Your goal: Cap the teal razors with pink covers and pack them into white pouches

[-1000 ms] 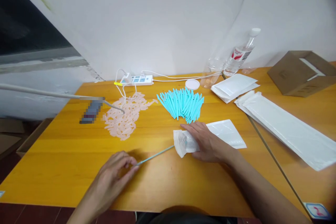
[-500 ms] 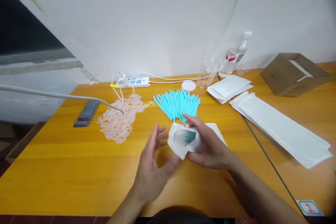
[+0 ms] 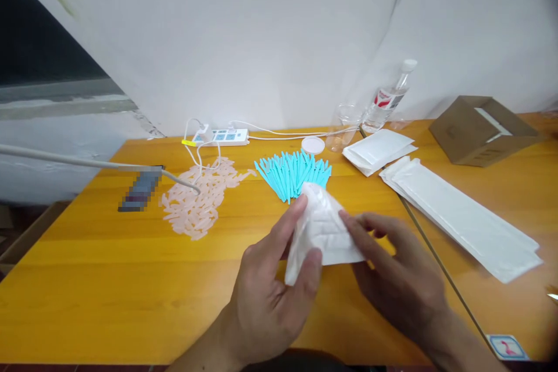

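In the head view, the left hand (image 3: 270, 296) is partly curled, its thumb on the front of a white pouch (image 3: 329, 226) and its index finger along the left side, so the pouch is gripped between them. The right hand (image 3: 401, 273) is bent, its index finger against the pouch's right side and that lower corner caught between it and the digits beneath, which are partly hidden. The pouch tilts over the table (image 3: 131, 290), between the near edge and a fan of turquoise sticks (image 3: 283, 174), covering some of their near ends. Toward the left edge lie pale pink pieces (image 3: 194, 215), with a pixelated dark object (image 3: 142, 189) beside them and a grey cable (image 3: 87, 161) reaching over both. Along the far edge are a white power strip (image 3: 226, 137), a round pale lid (image 3: 313, 145), a clear cup (image 3: 337, 140) and a bottle (image 3: 386, 102). Short white packets (image 3: 379, 148) lie just in front of the bottle, and long white packets (image 3: 462, 215) stretch across the right part, beyond the seam (image 3: 436, 256). A cardboard box (image 3: 462, 139) stands near the far edge there, and a small label (image 3: 508, 347) lies by the near edge.
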